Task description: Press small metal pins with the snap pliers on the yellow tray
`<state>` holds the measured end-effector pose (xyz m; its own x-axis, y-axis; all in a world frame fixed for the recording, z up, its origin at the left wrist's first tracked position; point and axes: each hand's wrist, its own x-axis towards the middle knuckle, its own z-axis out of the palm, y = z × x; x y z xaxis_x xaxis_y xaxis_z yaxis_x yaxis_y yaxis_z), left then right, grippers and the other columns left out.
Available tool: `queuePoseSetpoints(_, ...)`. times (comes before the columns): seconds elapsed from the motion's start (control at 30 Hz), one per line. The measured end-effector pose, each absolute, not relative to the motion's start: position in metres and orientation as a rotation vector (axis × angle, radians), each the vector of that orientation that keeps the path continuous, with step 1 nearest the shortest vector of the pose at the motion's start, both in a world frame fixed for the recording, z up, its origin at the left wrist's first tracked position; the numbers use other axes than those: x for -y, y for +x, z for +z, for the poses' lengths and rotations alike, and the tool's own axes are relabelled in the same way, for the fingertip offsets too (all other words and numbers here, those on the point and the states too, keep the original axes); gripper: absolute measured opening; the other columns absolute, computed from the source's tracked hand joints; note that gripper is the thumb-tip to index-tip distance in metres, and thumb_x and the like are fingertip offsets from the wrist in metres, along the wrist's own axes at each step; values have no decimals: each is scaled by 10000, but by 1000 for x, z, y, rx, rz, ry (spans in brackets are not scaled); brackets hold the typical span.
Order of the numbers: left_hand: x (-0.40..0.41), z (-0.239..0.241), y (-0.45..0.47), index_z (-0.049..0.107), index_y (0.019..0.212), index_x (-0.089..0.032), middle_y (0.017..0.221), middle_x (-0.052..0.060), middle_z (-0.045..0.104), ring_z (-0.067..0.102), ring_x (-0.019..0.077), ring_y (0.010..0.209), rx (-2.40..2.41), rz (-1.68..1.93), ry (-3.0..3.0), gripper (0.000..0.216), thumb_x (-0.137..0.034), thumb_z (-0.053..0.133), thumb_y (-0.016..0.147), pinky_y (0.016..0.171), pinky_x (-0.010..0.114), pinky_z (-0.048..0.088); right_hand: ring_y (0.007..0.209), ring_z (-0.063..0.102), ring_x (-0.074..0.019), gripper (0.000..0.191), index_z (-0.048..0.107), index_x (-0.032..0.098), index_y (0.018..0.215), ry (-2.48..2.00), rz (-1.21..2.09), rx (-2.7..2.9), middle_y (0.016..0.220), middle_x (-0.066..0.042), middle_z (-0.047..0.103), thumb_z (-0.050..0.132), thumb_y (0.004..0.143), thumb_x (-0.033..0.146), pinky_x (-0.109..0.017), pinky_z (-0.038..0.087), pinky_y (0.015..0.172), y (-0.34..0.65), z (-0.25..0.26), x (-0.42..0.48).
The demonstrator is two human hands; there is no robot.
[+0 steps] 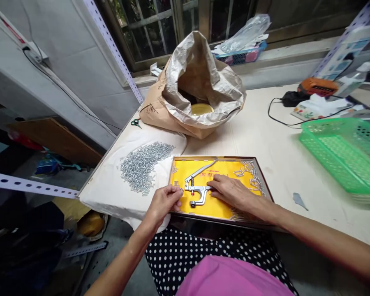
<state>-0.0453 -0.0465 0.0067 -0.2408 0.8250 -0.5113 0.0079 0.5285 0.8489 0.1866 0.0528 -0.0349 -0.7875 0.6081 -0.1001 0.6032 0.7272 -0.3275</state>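
Smooth pink cloth [232,277]; C-shaped, apparently metal pliers [200,188] between bare hands [230,190].

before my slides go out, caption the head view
Right hand at a silver tool in a yellow-bottomed tray, left hand beside the tool, small metal pieces heaped nearby.

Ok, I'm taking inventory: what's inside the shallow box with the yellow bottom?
Inside the shallow box are silver pliers and small metal pieces, mostly toward its right end. The left hand, right hand and right forearm cover parts of it; whatever lies beneath them is hidden.
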Motion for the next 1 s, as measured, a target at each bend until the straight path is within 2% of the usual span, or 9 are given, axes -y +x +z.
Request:
queuePoseSetpoints(0.13,40,-7,-26,648,753,-121,485,-28,590,477,56,355,-1738,783,735,235,-323,767,727,384,151,361,841,538,-184,183,595,177,944,-918,480,2888,965,-77,595,421,969,128,-301,359,678,186,-50,-50)
queuePoseSetpoints(0.27,38,-12,-21,650,725,-132,467,-30,585,465,60,340,-1797,722,755,229,-322,776,715,370,156,349,841,526,-179,195,557,189,969,-804,461,2820,964,-66,576,376,982,117,-297,333,651,190,-58,-45)
queuePoseSetpoints(0.53,33,-7,-21,621,617,-139,471,-16,599,443,49,347,-1825,597,738,245,-299,789,697,383,160,313,803,529,-180,164,516,203,946,-798,482,2752,976,-60,558,415,938,73,-310,319,613,191,-67,-39)
queuePoseSetpoints(0.77,28,-8,-22,602,633,-144,455,-19,596,460,55,361,-1773,550,695,228,-272,773,709,410,160,343,801,535,-183,174,498,207,948,-814,450,2798,974,-71,569,395,955,68,-322,296,577,190,-56,-38)
queuePoseSetpoints(1.0,20,-7,-29,583,698,-148,508,17,661,533,69,376,-1689,408,678,221,-263,769,731,428,157,393,828,537,-188,166,490,201,979,-768,364,2802,994,-77,567,398,953,65,-317,320,591,192,-64,-35)
